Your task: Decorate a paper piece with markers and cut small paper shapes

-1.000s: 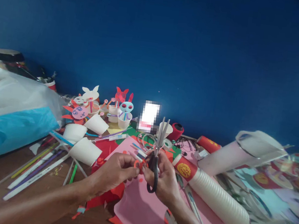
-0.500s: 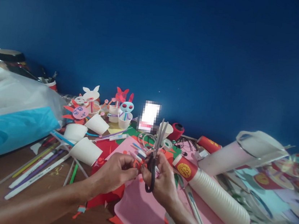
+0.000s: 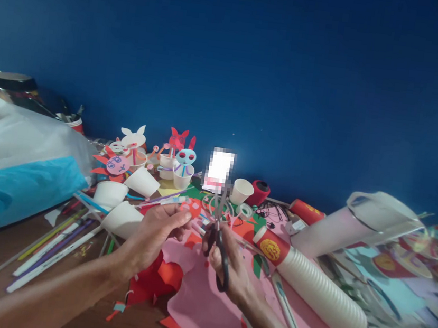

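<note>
My left hand (image 3: 158, 231) pinches a small red paper piece (image 3: 194, 208) between thumb and fingers, over the middle of the table. Close beside it on the right, my right hand (image 3: 227, 258) is wrapped round the black-handled scissors (image 3: 219, 228), whose blades point up and away. The two hands are apart. Beneath them lie a pink paper sheet (image 3: 207, 306) and red paper (image 3: 153, 278) with a rounded orange-red piece (image 3: 170, 276) on top.
Paper cups (image 3: 124, 220) and paper-headed cup figures (image 3: 183, 176) stand at the left back. A long cup stack (image 3: 319, 288) lies at the right, near a white jug (image 3: 339, 224). Straws and pens (image 3: 53, 239) spread at left, beside a plastic bag (image 3: 23, 161).
My left hand has moved left and slightly up with the red piece, away from my right hand. The scissors have tilted and lowered a little, and their blades look closer together.
</note>
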A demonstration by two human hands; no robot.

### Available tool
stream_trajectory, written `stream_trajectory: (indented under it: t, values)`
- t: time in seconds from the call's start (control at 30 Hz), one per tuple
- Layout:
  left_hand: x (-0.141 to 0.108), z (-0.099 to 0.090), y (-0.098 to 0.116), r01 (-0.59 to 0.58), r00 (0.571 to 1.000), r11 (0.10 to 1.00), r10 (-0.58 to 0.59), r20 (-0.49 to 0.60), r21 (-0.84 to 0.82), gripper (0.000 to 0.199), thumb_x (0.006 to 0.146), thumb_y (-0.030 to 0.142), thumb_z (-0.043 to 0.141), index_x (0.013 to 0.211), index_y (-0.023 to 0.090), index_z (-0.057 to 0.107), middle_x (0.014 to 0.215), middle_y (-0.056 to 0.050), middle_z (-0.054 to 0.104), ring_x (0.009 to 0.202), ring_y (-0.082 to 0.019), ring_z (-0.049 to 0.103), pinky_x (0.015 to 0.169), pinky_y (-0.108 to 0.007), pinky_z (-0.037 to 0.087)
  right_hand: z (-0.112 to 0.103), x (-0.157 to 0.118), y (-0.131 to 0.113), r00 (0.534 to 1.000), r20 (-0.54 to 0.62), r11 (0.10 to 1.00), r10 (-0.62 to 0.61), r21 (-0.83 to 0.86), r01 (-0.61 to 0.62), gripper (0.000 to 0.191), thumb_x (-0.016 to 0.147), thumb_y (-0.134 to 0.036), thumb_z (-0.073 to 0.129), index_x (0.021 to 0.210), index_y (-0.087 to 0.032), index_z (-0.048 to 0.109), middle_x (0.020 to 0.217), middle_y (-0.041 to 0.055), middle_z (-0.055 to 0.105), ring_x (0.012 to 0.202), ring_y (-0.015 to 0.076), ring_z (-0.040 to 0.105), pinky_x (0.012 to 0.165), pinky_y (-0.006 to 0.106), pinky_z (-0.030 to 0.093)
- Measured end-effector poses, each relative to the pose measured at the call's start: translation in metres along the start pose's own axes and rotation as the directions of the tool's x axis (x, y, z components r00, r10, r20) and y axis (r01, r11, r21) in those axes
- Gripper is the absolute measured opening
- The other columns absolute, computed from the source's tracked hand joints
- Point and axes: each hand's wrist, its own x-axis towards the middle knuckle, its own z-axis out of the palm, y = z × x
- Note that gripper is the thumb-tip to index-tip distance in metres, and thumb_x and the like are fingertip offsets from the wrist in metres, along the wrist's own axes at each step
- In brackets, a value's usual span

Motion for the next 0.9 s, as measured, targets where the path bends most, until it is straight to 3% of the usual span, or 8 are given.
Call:
stream_trajectory:
  t: [0.2,0.4,0.67,0.9]
  values:
    - [-0.001,0.001,0.008,-0.024,0.998,0.99,0.015,-0.059,-0.142,0.014,0.067,0.025,0.06,0.059,0.013,0.058,0.059,0.001,0.054,0.054,-0.009,0.049,0.05,-0.021,0.038,0.017,-0.011,0.013,0.994,0.111,0.999,0.008,0.046,-0.013,0.035,0.081,-0.048,0.044,0.106,-0.023,0.043,0.088,0.0036,0.05,0.081,0.0177,0.049,0.076,0.033,0.041]
    - [-0.005,0.005,0.004,0.064,0.997,0.971,-0.075,-0.037,-0.231,0.009,0.064,0.022,0.063,0.064,0.014,0.061,0.059,0.001,0.056,0.054,-0.008,0.05,0.051,-0.019,0.039,0.022,-0.015,0.016,0.992,0.123,0.994,-0.015,0.111,0.001,0.034,0.08,-0.048,0.046,0.103,-0.024,0.044,0.086,0.0024,0.048,0.079,0.0161,0.047,0.077,0.032,0.04]
    - [-0.007,0.005,0.0,0.072,0.997,0.976,-0.069,0.021,-0.206,0.009,0.068,0.022,0.06,0.067,0.014,0.062,0.066,-0.001,0.062,0.062,-0.011,0.055,0.058,-0.022,0.042,0.02,-0.01,-0.003,0.99,0.144,0.999,-0.011,0.035,0.006,0.038,0.078,-0.055,0.043,0.094,-0.02,0.042,0.077,0.0014,0.046,0.068,0.0148,0.043,0.064,0.028,0.04]
    - [-0.006,0.006,0.001,0.054,0.999,0.99,-0.053,0.014,-0.13,0.013,0.069,0.025,0.059,0.071,0.013,0.063,0.07,-0.004,0.062,0.066,-0.013,0.056,0.058,-0.023,0.043,0.019,-0.009,-0.002,0.991,0.137,0.999,-0.01,-0.04,0.016,0.038,0.078,-0.054,0.042,0.095,-0.02,0.043,0.081,0.0034,0.047,0.071,0.0161,0.044,0.065,0.029,0.041]
